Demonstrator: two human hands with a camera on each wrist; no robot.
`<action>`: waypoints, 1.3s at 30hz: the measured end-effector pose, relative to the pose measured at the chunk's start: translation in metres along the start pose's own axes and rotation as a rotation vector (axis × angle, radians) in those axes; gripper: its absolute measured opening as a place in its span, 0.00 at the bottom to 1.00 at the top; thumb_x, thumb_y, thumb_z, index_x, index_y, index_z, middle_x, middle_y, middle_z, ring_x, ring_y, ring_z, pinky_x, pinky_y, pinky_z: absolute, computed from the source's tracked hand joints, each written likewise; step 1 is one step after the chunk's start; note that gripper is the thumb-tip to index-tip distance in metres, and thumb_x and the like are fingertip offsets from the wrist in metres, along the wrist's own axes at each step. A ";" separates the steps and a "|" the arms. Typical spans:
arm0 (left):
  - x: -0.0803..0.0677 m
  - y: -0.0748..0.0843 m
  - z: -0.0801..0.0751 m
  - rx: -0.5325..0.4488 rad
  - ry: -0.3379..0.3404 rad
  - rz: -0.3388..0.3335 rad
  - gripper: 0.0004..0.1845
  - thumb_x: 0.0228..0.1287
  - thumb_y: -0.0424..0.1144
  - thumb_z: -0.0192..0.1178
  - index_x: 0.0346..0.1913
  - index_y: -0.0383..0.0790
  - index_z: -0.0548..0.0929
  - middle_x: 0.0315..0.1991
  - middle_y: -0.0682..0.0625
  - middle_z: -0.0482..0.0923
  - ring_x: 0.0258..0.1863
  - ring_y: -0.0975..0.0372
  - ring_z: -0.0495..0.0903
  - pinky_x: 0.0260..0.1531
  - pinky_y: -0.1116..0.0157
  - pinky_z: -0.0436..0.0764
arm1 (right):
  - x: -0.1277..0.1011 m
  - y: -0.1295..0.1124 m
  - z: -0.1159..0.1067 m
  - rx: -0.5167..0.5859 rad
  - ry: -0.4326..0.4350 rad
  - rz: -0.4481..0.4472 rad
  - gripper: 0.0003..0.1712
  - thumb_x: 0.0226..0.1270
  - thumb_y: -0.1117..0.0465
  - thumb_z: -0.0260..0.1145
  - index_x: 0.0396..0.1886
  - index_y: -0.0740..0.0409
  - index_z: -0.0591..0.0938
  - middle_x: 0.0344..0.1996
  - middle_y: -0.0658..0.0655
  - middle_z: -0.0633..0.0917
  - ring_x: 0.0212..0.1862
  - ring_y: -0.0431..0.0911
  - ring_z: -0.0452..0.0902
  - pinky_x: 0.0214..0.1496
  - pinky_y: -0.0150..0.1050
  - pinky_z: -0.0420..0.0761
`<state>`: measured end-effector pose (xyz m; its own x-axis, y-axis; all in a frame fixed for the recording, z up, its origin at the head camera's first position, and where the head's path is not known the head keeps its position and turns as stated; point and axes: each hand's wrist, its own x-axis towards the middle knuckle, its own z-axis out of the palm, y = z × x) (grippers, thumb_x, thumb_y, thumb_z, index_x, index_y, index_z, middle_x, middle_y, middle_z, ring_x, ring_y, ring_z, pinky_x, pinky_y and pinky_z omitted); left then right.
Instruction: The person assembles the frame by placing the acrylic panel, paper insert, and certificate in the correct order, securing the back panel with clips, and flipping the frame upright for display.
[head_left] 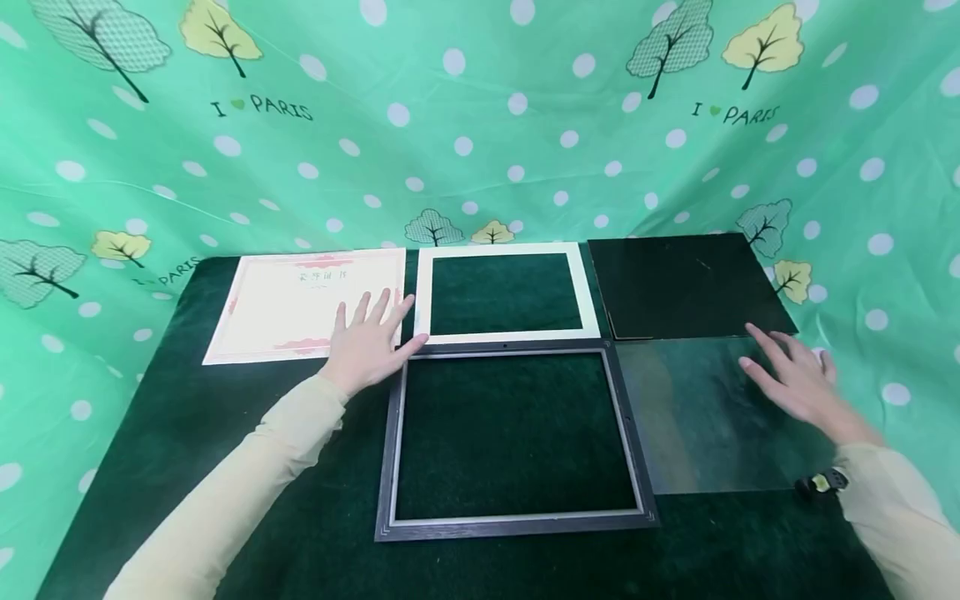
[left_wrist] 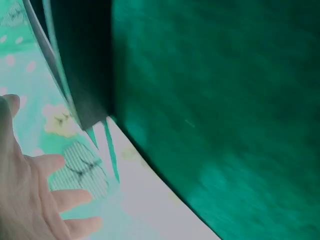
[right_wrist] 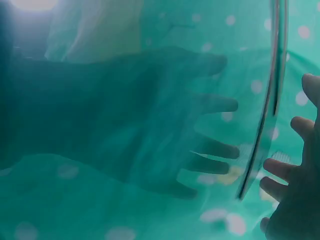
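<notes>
Picture-framing parts, laid out apart on a dark green desk (head_left: 225, 467).

- Frame (head_left: 513, 442): empty, at the centre front.
- White mat (head_left: 507, 250): behind the frame.
- Certificate (head_left: 300, 304): far left; left hand (head_left: 367, 337) flat on its right edge, fingers straight and spread, gripping nothing.
- Black backing board (head_left: 686, 283): far right.
- Clear sheet (head_left: 712, 417): front right; right hand (head_left: 795, 379) rests on it, fingers straight, holding nothing.

Progress, as judged: nothing is in the frame yet; all the assembly remains.
</notes>
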<state>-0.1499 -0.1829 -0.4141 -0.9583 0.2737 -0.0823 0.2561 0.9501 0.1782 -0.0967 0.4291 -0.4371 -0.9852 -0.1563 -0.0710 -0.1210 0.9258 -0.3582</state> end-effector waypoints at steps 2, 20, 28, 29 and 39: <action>0.003 0.009 -0.001 -0.001 -0.006 0.026 0.43 0.65 0.72 0.39 0.77 0.51 0.54 0.75 0.39 0.48 0.73 0.41 0.42 0.65 0.38 0.34 | -0.006 0.009 0.000 0.014 -0.002 0.022 0.37 0.78 0.48 0.47 0.78 0.50 0.46 0.64 0.80 0.55 0.63 0.77 0.47 0.57 0.77 0.33; 0.022 0.077 -0.012 -0.060 -0.032 0.216 0.38 0.69 0.67 0.41 0.76 0.51 0.57 0.74 0.41 0.52 0.72 0.42 0.50 0.66 0.40 0.45 | -0.047 0.030 0.000 0.167 -0.013 0.158 0.50 0.71 0.50 0.60 0.77 0.62 0.39 0.66 0.86 0.42 0.62 0.81 0.42 0.51 0.77 0.52; 0.028 0.116 -0.015 -0.121 -0.073 0.315 0.38 0.70 0.66 0.40 0.76 0.52 0.56 0.75 0.44 0.50 0.73 0.47 0.47 0.68 0.45 0.45 | -0.050 0.024 -0.004 0.112 0.011 0.267 0.57 0.66 0.44 0.63 0.75 0.68 0.39 0.64 0.87 0.47 0.60 0.81 0.44 0.54 0.75 0.50; 0.028 0.121 -0.015 -0.128 -0.076 0.329 0.37 0.70 0.66 0.40 0.76 0.52 0.56 0.75 0.44 0.51 0.73 0.47 0.48 0.68 0.45 0.45 | -0.049 0.024 -0.004 0.093 0.005 0.266 0.58 0.66 0.43 0.64 0.75 0.68 0.39 0.63 0.88 0.48 0.59 0.81 0.45 0.53 0.74 0.50; 0.033 0.163 -0.007 -0.178 -0.126 0.431 0.36 0.71 0.66 0.38 0.75 0.51 0.59 0.74 0.45 0.53 0.73 0.49 0.50 0.68 0.47 0.49 | -0.037 0.029 -0.014 0.116 -0.108 0.280 0.61 0.64 0.42 0.64 0.73 0.73 0.37 0.54 0.90 0.57 0.52 0.82 0.47 0.48 0.71 0.46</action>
<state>-0.1409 -0.0204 -0.3807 -0.7438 0.6636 -0.0800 0.5907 0.7086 0.3859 -0.0650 0.4662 -0.4317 -0.9589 0.0580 -0.2778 0.1740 0.8934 -0.4142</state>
